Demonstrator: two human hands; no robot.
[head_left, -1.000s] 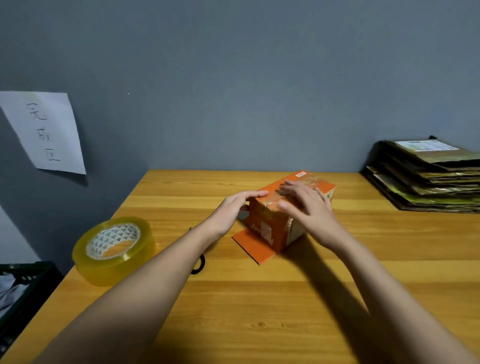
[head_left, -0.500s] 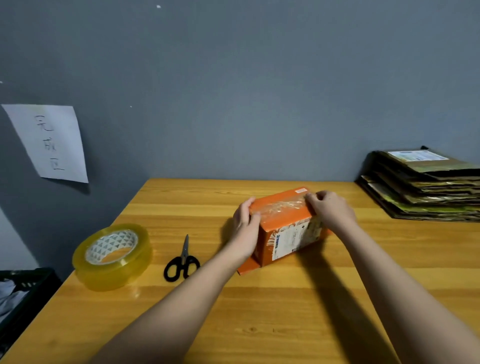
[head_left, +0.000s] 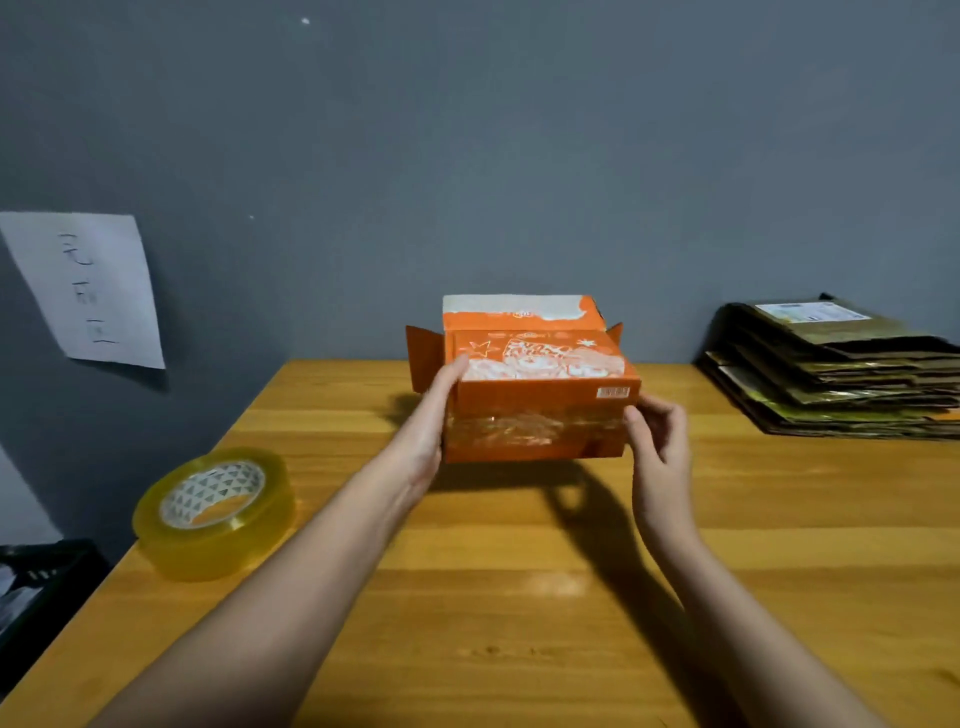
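1. The orange box (head_left: 540, 400) sits between the two hands, which hold it up over the table (head_left: 519, 597). Its shadow falls on the wood below and toward the left hand's side.
2. The left hand (head_left: 434, 421) lies flat against the box's left side, with its fingers straight and pointing away from the person.
3. The right hand (head_left: 660, 447) holds the box's near right corner. Its thumb presses the taped front face at the edge and its fingers are curled beside the right side.
4. A crinkled strip of clear tape runs across the front face from one hand to the other.
5. The flaps at the box's far end, beyond both hands, stand open, with one small flap sticking out on each side.
6. A roll of clear tape (head_left: 213, 512) lies flat on the table to the left of the left forearm, nearer the person than the hand.
7. A stack of flattened cardboard (head_left: 831, 374) rests on the table to the right of the right hand and a little beyond it, well apart from it.
8. A sheet of paper (head_left: 88, 288) with handwriting hangs on the wall far left of the left hand and above it.
9. A black crate (head_left: 41, 582) stands off the table edge, left of the left forearm and lower down.
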